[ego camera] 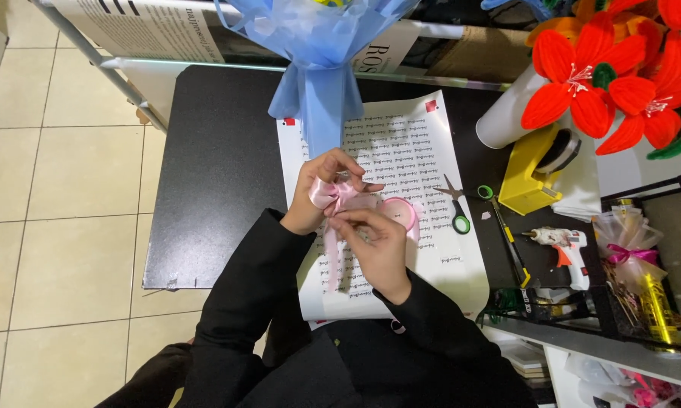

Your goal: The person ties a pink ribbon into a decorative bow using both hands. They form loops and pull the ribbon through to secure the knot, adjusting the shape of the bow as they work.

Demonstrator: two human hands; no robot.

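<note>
Cream floor tiles [61,189] fill the left of the view, and beside them stands a black desk [212,189] with a sheet of white printed paper [424,151] spread over its middle. At the far edge of that paper stands a bouquet wrapped in pale blue paper [318,68], its stem end pointing down toward the hands.

Both black sleeves [250,295] reach in from the bottom of the view. The left hand [321,189] has its grip closed on a loop of pink ribbon [333,198], fingers curled round it. Just to the right, the right hand [378,242] pinches the same ribbon with thumb and fingertips, touching the left hand; ribbon tails hang down over the paper beneath. A pink ribbon roll [401,211] lies on the paper right behind the right hand.

Further right lie scissors with green handles [458,208], then a yellow tape dispenser [537,170] and a white glue gun [563,245]. Red-orange flowers made of fuzzy wire [605,83] stand in a white cup [507,117] at the upper right, and small cellophane-wrapped items with a magenta bow [631,253] sit at the right edge.
</note>
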